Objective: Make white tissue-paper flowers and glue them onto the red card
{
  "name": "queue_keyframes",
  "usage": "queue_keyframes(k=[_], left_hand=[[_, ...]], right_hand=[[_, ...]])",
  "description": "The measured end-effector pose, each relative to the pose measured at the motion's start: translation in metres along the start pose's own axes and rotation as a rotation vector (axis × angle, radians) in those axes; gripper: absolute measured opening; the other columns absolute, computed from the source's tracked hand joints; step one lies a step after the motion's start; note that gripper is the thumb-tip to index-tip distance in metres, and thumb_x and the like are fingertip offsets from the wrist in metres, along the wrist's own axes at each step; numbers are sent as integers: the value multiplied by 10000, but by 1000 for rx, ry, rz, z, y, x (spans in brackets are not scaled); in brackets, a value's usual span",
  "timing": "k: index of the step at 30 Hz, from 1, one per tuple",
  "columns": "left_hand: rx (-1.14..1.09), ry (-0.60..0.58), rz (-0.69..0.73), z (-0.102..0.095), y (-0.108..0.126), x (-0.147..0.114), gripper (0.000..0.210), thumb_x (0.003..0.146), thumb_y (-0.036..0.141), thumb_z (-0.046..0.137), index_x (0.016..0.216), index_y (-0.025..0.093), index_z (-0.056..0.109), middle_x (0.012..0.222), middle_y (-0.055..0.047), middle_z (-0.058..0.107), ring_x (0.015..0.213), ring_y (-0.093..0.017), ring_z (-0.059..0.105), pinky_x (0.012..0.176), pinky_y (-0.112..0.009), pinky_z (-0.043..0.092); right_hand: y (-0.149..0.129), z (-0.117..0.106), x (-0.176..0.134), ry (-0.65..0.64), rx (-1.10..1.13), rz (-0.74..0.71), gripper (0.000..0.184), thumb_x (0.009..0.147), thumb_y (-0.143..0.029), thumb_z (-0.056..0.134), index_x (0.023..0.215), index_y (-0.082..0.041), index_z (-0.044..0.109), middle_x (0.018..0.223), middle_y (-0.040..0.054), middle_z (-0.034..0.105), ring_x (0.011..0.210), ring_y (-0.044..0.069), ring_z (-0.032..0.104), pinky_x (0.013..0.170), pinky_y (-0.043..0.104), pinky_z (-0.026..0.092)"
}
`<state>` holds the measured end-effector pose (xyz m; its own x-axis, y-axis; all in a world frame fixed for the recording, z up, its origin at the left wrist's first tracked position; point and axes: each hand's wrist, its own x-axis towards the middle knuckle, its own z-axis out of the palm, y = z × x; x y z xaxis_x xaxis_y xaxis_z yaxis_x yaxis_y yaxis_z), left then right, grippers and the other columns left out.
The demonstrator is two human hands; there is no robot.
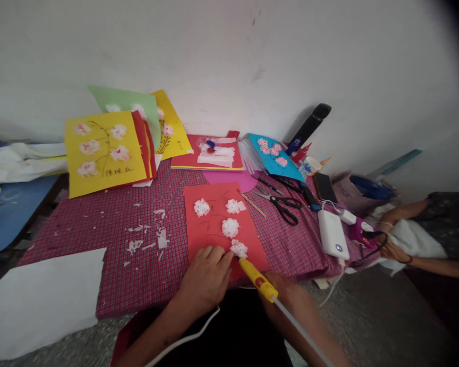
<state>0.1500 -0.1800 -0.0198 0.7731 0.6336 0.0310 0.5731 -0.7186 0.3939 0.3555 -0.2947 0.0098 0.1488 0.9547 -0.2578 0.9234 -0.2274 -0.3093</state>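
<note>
A red sheet of paper (199,237) lies at the table's near edge, with several white crumpled-paper flowers and faint dark branch lines on it. My left hand (208,275) rests on its lower part, fingers bent down against the sheet, the index finger close to the lowest white flower (238,248). In my right hand (281,293) is a yellow hot glue gun (257,278); a pale glue stick (302,331) sticks out of its back end. The nozzle points at that flower's lower edge, by my left index finger. Whether it touches is too small to tell.
Black scissors (285,206) and a thin brush (252,203) lie right of the sheet. Paper scraps (147,239) are scattered left. Behind stand yellow flower cards (105,153) and a blue card (275,155). A white power bank (332,234) sits near another person's hand (392,251).
</note>
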Motion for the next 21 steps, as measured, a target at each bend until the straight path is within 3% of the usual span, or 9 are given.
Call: queue_keyframes(k=[8, 14, 18, 21], left_hand=[[-12, -6, -8, -1, 1, 0, 392, 1002, 232, 436, 1371, 156, 543, 1092, -114, 596, 987, -281, 518, 880, -470, 464], [-18, 18, 4, 0, -1, 0, 396, 994, 219, 445, 1375, 161, 534, 1100, -111, 592, 985, -276, 519, 877, -462, 468], [-4, 39, 15, 0, 0, -1, 386, 997, 217, 447, 1368, 158, 535, 1084, -111, 597, 979, -271, 531, 871, -453, 474], [-20, 49, 8, -1, 0, -1, 370, 997, 220, 460, 1356, 173, 541, 1068, -104, 604, 968, -265, 541, 869, -447, 484]], right_hand=[[-3, -11, 3, -44, -54, 8, 153, 923, -203, 496, 883, -219, 643, 793, 70, 762, 673, 227, 715, 542, 277, 274], [-7, -18, 2, -51, -23, -6, 128, 914, -215, 530, 883, -218, 654, 787, 63, 756, 677, 218, 706, 553, 267, 291], [-8, -26, 4, -72, 67, -17, 189, 948, -259, 527, 841, -206, 673, 755, 69, 750, 665, 200, 702, 570, 263, 354], [-6, -31, 4, -13, 222, -38, 246, 978, -338, 517, 879, -204, 699, 783, 75, 757, 693, 205, 706, 624, 271, 447]])
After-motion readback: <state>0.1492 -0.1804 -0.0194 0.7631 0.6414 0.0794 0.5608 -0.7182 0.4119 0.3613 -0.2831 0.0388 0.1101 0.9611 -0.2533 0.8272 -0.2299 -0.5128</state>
